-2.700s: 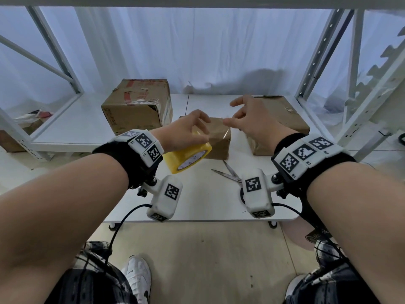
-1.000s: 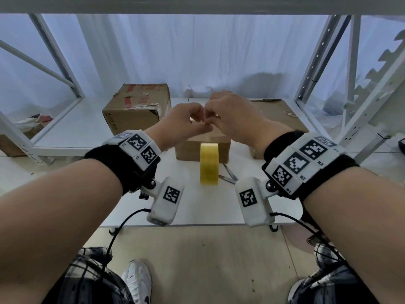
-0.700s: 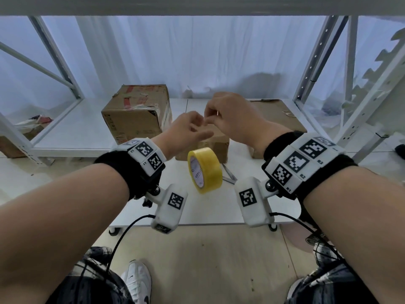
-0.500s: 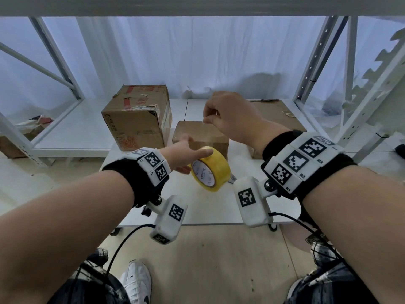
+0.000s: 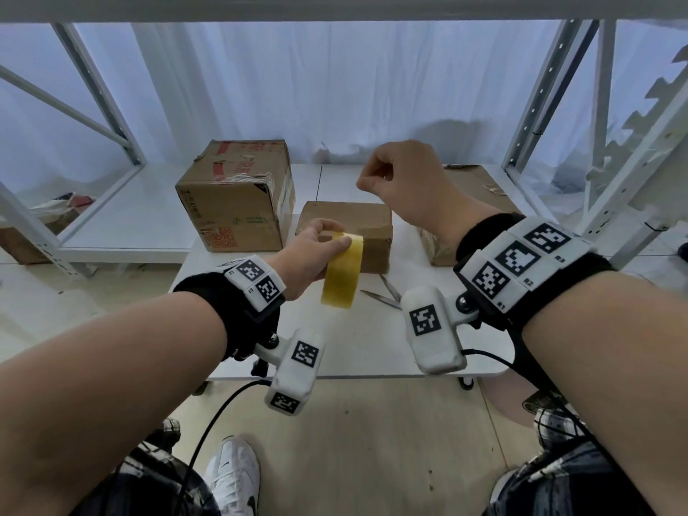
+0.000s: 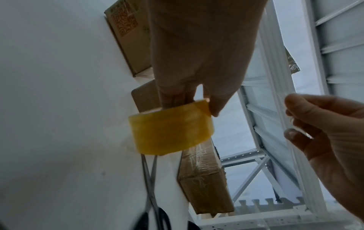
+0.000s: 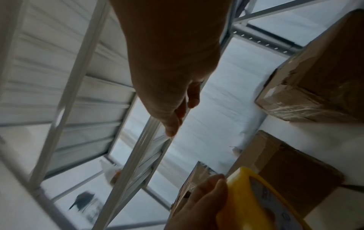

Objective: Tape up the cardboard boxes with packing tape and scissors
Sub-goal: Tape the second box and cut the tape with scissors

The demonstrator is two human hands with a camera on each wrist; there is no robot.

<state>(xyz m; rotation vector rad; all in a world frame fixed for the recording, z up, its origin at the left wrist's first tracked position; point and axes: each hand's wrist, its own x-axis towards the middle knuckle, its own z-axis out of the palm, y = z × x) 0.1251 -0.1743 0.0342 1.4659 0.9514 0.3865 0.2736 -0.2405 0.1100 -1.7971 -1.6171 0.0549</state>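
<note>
My left hand (image 5: 335, 236) grips the yellow packing tape roll (image 5: 342, 270) above the white table (image 5: 260, 329), thumb on the rim and fingers through the core. In the left wrist view the tape roll (image 6: 171, 129) hangs under the fingers. My right hand (image 5: 366, 182) is raised higher and to the right, and thumb and forefinger pinch the clear tape end (image 6: 289, 118). A small cardboard box (image 5: 350, 232) lies right behind the roll. Scissors (image 5: 383, 296) lie on the table to the right of the roll, partly hidden by my right wrist camera.
A large taped box (image 5: 234, 195) stands at the back left and a flat box (image 5: 473, 202) at the back right. White shelf posts (image 5: 536, 98) flank the table. A curtain hangs behind. My legs and a shoe (image 5: 234, 474) are below the table's front edge.
The roll had dangled by its tape below both hands. My left hand dropped, caught it and turned it edge-on. My right hand rose up and to the right with the tape end.
</note>
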